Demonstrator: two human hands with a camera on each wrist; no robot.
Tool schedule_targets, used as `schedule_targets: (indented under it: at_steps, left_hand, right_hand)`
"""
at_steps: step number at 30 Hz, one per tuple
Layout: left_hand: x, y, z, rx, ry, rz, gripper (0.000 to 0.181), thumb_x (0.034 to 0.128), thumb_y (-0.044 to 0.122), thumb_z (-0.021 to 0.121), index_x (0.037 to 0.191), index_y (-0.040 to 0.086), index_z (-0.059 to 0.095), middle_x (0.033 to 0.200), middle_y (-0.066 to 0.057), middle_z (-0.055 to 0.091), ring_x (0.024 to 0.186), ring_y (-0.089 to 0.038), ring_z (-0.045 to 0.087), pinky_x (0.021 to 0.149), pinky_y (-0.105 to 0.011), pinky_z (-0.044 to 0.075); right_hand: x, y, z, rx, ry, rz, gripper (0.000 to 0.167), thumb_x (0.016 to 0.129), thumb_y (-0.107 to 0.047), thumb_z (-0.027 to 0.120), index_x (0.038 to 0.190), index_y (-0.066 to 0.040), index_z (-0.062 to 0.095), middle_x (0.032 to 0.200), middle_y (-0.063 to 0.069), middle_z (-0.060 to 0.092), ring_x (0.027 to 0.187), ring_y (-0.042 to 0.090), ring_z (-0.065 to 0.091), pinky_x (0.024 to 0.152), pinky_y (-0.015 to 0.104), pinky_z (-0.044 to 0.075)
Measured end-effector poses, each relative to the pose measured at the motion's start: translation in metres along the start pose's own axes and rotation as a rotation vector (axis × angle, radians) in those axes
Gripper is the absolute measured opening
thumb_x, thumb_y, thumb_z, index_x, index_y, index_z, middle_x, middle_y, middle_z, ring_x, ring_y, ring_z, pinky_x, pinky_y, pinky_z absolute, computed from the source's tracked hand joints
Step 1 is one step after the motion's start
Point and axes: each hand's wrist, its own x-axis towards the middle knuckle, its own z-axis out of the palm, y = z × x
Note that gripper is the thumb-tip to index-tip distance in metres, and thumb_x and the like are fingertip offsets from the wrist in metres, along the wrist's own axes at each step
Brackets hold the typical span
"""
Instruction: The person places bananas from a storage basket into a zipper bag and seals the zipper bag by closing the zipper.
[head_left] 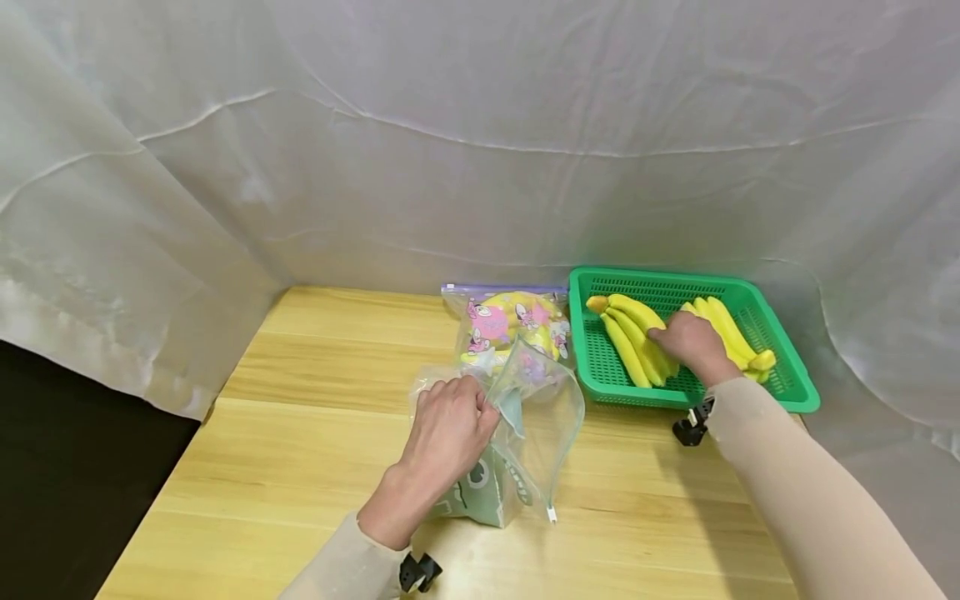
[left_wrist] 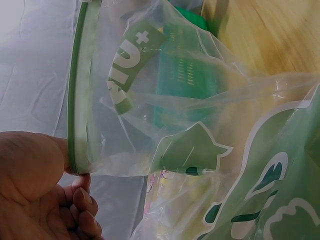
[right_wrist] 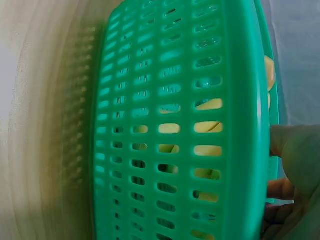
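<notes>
Your right hand (head_left: 693, 343) was inside green basket (head_left: 637, 397), nearer hand to left banana bunch (head_left: 636, 337). Bunch lay just left of right grip, touching it, in basket's left half; long axis ran from stem at basket's back-left toward front wall. Couldn't tell whether right fingers closed round it. Your left hand (head_left: 452, 421) pinched zip bag (head_left: 480, 496) by edge, front-left of basket.

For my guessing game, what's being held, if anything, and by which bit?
The left hand pinches the clear bag by its green zip edge. Whether the right hand grips the bananas can't be told.
</notes>
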Motion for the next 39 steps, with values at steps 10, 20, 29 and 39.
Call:
schedule_targets:
  at_steps: [10, 20, 29, 39]
  left_hand:
    - [-0.001, 0.002, 0.0, -0.005, -0.006, 0.001, 0.021, 0.0888, 0.012, 0.063, 0.074, 0.014, 0.049, 0.067, 0.004, 0.046, 0.067, -0.019, 0.044, 0.07, -0.034, 0.036]
    - [-0.001, 0.002, 0.001, -0.006, -0.012, 0.009, 0.02, 0.0889, 0.012, 0.063, 0.074, 0.014, 0.05, 0.068, 0.004, 0.047, 0.067, -0.019, 0.044, 0.069, -0.033, 0.035]
    - [-0.002, 0.002, 0.001, -0.021, -0.043, -0.005, 0.016, 0.0899, 0.012, 0.063, 0.077, 0.014, 0.053, 0.07, 0.004, 0.049, 0.07, -0.019, 0.045, 0.071, -0.033, 0.035]
    - [-0.004, 0.003, -0.004, 0.01, -0.044, -0.011, 0.019, 0.09, 0.014, 0.063, 0.076, 0.015, 0.051, 0.069, 0.005, 0.048, 0.069, -0.019, 0.045, 0.071, -0.032, 0.034]
  right_hand:
    - [-0.006, 0.003, 0.006, -0.024, 0.137, -0.021, 0.04, 0.101, -0.032, 0.061, 0.078, 0.0, 0.058, 0.072, 0.016, 0.057, 0.074, 0.037, 0.059, 0.065, 0.049, 0.049]
    - [-0.027, -0.003, 0.013, -0.221, 0.25, -0.185, 0.047, 0.095, -0.025, 0.075, 0.113, 0.013, 0.053, 0.103, 0.033, 0.061, 0.092, 0.051, 0.062, 0.075, 0.064, 0.053]
    - [-0.015, 0.001, 0.0, -0.148, 0.046, -0.169, 0.053, 0.104, -0.036, 0.063, 0.122, 0.013, 0.057, 0.117, 0.034, 0.06, 0.109, 0.051, 0.059, 0.092, 0.063, 0.049]
    - [0.007, -0.007, -0.009, -0.16, -0.119, -0.162, 0.083, 0.099, -0.036, 0.066, 0.146, 0.023, 0.032, 0.136, 0.046, 0.053, 0.121, 0.06, 0.057, 0.099, 0.069, 0.049]
